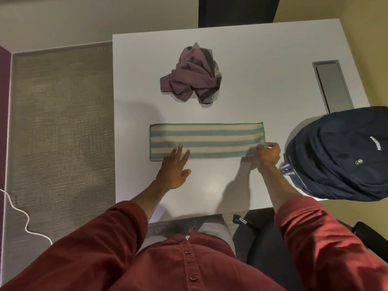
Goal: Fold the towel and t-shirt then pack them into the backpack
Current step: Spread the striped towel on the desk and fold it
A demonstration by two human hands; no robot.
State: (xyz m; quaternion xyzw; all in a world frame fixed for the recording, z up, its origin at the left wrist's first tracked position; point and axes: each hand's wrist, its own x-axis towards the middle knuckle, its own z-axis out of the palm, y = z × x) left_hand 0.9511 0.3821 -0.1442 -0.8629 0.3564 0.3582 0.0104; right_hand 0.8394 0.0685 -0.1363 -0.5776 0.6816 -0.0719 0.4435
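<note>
Striped towel point(206, 141) | left hand point(172, 172) flat, fingers spread | right hand point(269, 155) fingers pinching corner | backpack point(344, 152) lettering unreadable

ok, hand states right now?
Left hand: open, fingers flat on the striped towel.
Right hand: closed, pinching the towel's near right corner.

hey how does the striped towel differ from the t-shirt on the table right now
The towel lies flat as a long, neat strip; the t-shirt sits in a crumpled heap. The towel has green and cream stripes; the t-shirt is mauve with grey. Both hands touch the towel, left hand flat, right hand pinching its corner; the t-shirt is untouched. Both rest on the white table.
</note>
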